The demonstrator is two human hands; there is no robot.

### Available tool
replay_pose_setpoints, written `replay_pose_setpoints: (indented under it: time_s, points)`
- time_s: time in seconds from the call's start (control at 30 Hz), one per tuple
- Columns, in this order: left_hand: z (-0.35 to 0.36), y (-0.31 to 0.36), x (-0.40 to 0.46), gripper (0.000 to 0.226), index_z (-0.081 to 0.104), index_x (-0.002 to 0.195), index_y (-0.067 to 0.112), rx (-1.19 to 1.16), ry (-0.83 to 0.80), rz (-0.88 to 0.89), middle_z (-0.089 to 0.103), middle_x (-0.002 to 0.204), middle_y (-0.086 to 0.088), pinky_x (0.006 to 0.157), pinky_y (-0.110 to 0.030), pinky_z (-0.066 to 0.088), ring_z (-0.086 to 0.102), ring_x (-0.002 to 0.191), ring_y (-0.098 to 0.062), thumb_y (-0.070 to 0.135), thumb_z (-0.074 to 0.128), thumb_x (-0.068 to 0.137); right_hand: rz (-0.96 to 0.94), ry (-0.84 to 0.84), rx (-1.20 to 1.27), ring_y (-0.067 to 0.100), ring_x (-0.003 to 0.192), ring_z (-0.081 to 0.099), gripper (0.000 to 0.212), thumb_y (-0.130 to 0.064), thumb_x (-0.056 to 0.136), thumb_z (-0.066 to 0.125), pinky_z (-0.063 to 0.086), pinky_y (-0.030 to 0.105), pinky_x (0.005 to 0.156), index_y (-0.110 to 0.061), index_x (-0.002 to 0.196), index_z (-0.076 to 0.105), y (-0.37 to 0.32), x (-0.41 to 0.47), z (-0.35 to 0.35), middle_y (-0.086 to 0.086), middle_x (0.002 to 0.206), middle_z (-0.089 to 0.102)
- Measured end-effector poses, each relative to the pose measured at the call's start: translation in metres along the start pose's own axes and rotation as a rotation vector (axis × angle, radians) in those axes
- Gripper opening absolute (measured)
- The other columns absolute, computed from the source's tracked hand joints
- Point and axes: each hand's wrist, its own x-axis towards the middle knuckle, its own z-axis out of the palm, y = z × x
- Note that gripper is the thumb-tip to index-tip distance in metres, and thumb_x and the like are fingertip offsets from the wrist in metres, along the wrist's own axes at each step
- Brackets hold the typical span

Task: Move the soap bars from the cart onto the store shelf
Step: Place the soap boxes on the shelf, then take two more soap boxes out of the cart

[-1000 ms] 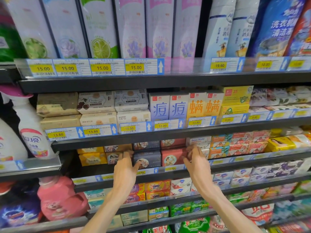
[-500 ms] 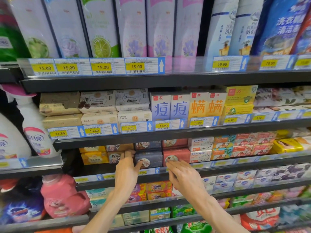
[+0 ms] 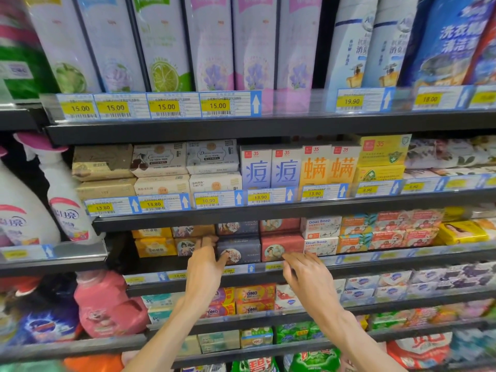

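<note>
Store shelving seen from just in front, both bare hands reaching to the third shelf [image 3: 188, 264] down, the one with the soap boxes. Left hand [image 3: 205, 267] raised to the row, fingers [image 3: 208, 241] straight and pressed against the end of the tan soap box [image 3: 185, 247], thumb spread along the lower left corner of the dark blue soap box [image 3: 239, 249] just beside it; nothing clasped, only touching. Right hand [image 3: 308, 275] lower and a little off the shelf lip, fingers loosely bent and parted, tips near the price strip under the red soap box [image 3: 281, 247], holding nothing; whether touching the strip, cannot tell. Dark blue and red boxes side by side, faces forward, each with a second box of the same colour stacked on top, half hidden under the shelf above. To the left of the tan box, two stacked yellow soap boxes [image 3: 154, 247]; to the right of the red one, two white Goat Soap boxes [image 3: 320, 237], then orange and pink boxes, blurred. One shelf up, upright 35-brand cartons [image 3: 271, 167] in pale blue and orange beside paper-wrapped bars, with price tags [image 3: 208, 200] reading 13.80, 10.90, 13.90. Top shelf lined with tall refill pouches [image 3: 163, 44] over 15.00 tags. At far left, white spray bottles [image 3: 61, 194] and a pink detergent jug [image 3: 107, 304]. Cart out of view.
</note>
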Motion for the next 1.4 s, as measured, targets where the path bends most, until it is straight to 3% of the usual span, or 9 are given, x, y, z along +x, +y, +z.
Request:
replay_pose_setpoints:
  time_s: [0.13, 0.33, 0.57, 0.73, 0.87, 1.03, 1.17, 1.3, 1.4]
  points:
    - [-0.006, -0.002, -0.004, 0.038, 0.055, 0.12, 0.023, 0.04, -0.014, 0.021, 0.068, 0.116, 0.0, 0.085, -0.037, 0.06, 0.07, 0.1, -0.021, 0.041, 0.07, 0.09, -0.031, -0.007, 0.051, 0.011, 0.095, 0.069, 0.019, -0.023, 0.091, 0.064, 0.054, 0.028, 0.09, -0.021, 0.106, 0.075, -0.005, 0.002, -0.009, -0.009, 0.103, 0.075]
    - [-0.032, -0.013, -0.029, 0.037, 0.057, 0.123, 0.021, 0.221, 0.049, 0.099, 0.061, 0.124, 0.002, 0.089, -0.035, 0.053, 0.057, 0.116, -0.021, 0.041, 0.065, 0.093, -0.15, -0.027, 0.177, 0.012, 0.103, 0.067, 0.023, -0.027, 0.093, 0.057, 0.055, 0.028, 0.089, -0.021, 0.107, 0.074, -0.032, 0.017, -0.007, -0.008, 0.108, 0.074]
    - [-0.081, -0.062, -0.086, 0.042, 0.055, 0.132, 0.025, 0.371, 0.073, 0.128, 0.057, 0.131, 0.007, 0.1, -0.035, 0.047, 0.054, 0.122, -0.017, 0.037, 0.065, 0.092, -0.4, -0.213, 0.309, 0.014, 0.105, 0.067, 0.028, -0.034, 0.092, 0.057, 0.055, 0.033, 0.089, -0.023, 0.113, 0.071, -0.115, 0.019, 0.016, -0.005, 0.114, 0.072]
    - [-0.127, -0.111, -0.132, 0.048, 0.057, 0.132, 0.021, 0.468, 0.101, 0.105, 0.057, 0.13, 0.004, 0.101, -0.036, 0.045, 0.053, 0.122, -0.02, 0.044, 0.061, 0.09, -0.586, -0.339, 0.28, 0.015, 0.102, 0.07, 0.039, -0.038, 0.082, 0.073, 0.057, 0.03, 0.087, -0.021, 0.116, 0.071, -0.175, 0.011, 0.025, -0.004, 0.113, 0.073]
    - [-0.174, -0.161, -0.181, 0.054, 0.056, 0.131, 0.024, 0.537, 0.095, -0.019, 0.057, 0.133, 0.003, 0.101, -0.038, 0.046, 0.056, 0.122, -0.022, 0.052, 0.057, 0.085, -0.727, -0.353, 0.288, 0.018, 0.093, 0.073, 0.048, -0.039, 0.068, 0.087, 0.06, 0.032, 0.078, -0.017, 0.108, 0.075, -0.246, -0.002, 0.03, -0.001, 0.103, 0.076]
    - [-0.244, -0.226, -0.254, 0.06, 0.059, 0.133, 0.022, 0.598, 0.095, -0.152, 0.06, 0.133, -0.001, 0.099, -0.042, 0.051, 0.059, 0.121, -0.026, 0.051, 0.067, 0.081, -0.843, -0.454, 0.307, 0.02, 0.089, 0.073, 0.048, -0.05, 0.079, 0.054, 0.061, 0.031, 0.072, -0.02, 0.112, 0.073, -0.35, -0.033, 0.036, 0.0, 0.103, 0.075]
    - [-0.308, -0.28, -0.325, 0.06, 0.056, 0.136, 0.022, 0.589, 0.133, -0.275, 0.056, 0.139, 0.002, 0.102, -0.042, 0.048, 0.053, 0.128, -0.025, 0.054, 0.058, 0.085, -0.933, -0.522, 0.363, 0.024, 0.104, 0.069, 0.054, -0.05, 0.087, 0.05, 0.058, 0.037, 0.085, -0.018, 0.128, 0.064, -0.441, -0.071, 0.041, 0.002, 0.119, 0.07]
    - [-0.375, -0.327, -0.401, 0.062, 0.048, 0.143, 0.024, 0.629, 0.169, -0.368, 0.051, 0.142, 0.002, 0.106, -0.039, 0.044, 0.05, 0.13, -0.024, 0.057, 0.056, 0.091, -1.015, -0.591, 0.399, 0.024, 0.102, 0.07, 0.055, -0.053, 0.088, 0.049, 0.059, 0.037, 0.082, -0.018, 0.127, 0.064, -0.539, -0.119, 0.042, 0.003, 0.117, 0.071]
    - [-0.42, -0.357, -0.452, 0.065, 0.043, 0.146, 0.024, 0.659, 0.184, -0.425, 0.049, 0.144, 0.001, 0.11, -0.04, 0.041, 0.047, 0.132, -0.024, 0.062, 0.044, 0.094, -1.105, -0.596, 0.417, 0.029, 0.108, 0.067, 0.054, -0.047, 0.089, 0.058, 0.057, 0.04, 0.087, -0.017, 0.133, 0.06, -0.614, -0.153, 0.04, 0.007, 0.125, 0.067]
